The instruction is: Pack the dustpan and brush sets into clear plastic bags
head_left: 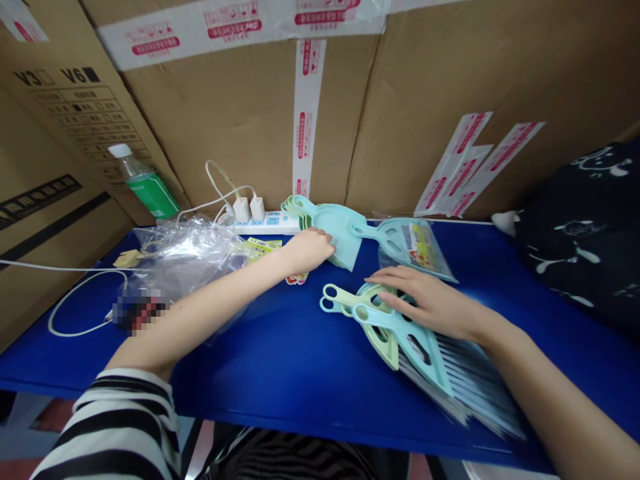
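Observation:
My left hand (311, 249) is curled closed at the near left edge of a stack of small dustpans (340, 227), light blue on top with pale green ones beneath. Its fingertips are hidden, so what they hold, if anything, does not show. By that wrist lie printed yellow cards (263, 248). Fingers apart, my right hand (425, 297) rests over a pile of small hand brushes (407, 337) with light blue and pale green handles. Behind it lies a light blue piece (393, 241) in a clear bag with a colourful card.
Crumpled clear plastic bags (190, 250) lie at the left beside a green-labelled bottle (150, 190). A power strip (280, 223) with white chargers and cables runs along the back. Cardboard boxes (240, 113) wall in the blue table (280, 373). A dark patterned cloth item (585, 233) sits at right.

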### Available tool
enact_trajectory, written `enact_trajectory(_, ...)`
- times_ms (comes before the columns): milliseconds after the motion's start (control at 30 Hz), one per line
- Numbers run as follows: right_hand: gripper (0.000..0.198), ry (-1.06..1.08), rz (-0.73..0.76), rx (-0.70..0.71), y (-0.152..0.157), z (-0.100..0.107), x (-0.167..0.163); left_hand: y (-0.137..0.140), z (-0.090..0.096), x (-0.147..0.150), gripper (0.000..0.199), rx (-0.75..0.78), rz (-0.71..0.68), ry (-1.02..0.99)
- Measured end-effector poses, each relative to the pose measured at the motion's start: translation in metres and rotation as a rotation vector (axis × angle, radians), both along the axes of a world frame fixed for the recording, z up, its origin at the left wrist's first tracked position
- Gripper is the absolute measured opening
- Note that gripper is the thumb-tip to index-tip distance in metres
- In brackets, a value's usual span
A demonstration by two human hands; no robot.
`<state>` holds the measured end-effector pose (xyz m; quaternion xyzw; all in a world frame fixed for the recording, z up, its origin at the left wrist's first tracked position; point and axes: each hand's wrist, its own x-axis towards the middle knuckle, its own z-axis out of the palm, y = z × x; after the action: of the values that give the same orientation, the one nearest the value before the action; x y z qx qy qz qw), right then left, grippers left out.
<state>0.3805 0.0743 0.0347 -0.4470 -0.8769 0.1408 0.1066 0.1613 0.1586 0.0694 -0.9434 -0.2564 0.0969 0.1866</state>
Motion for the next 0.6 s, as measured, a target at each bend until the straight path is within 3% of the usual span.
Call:
enact_trajectory(300, 0.060, -0.044, -0.050, -0.011, -0.004, 0.002, 0.001, 0.001, -0.003, -0.001, 0.026, 0.006, -0.005, -0.012)
enact_trajectory(400, 0.065, -0.116, -0.144, -0.002, -0.015, 0.004, 0.001, -0.001, -0.006, -0.003, 0.027, 0.017, -0.009, -0.037)
enact_trajectory(500, 0.087, -0.179, -0.239, -0.080, -0.033, 0.003, 0.001, -0.003, -0.009, -0.006, 0.031, 0.031, -0.019, -0.053)
enact_trajectory(600, 0.108, -0.222, -0.209, -0.179, -0.045, 0.001, -0.003, -0.006, -0.009, -0.011, 0.037, 0.044, -0.040, -0.059)
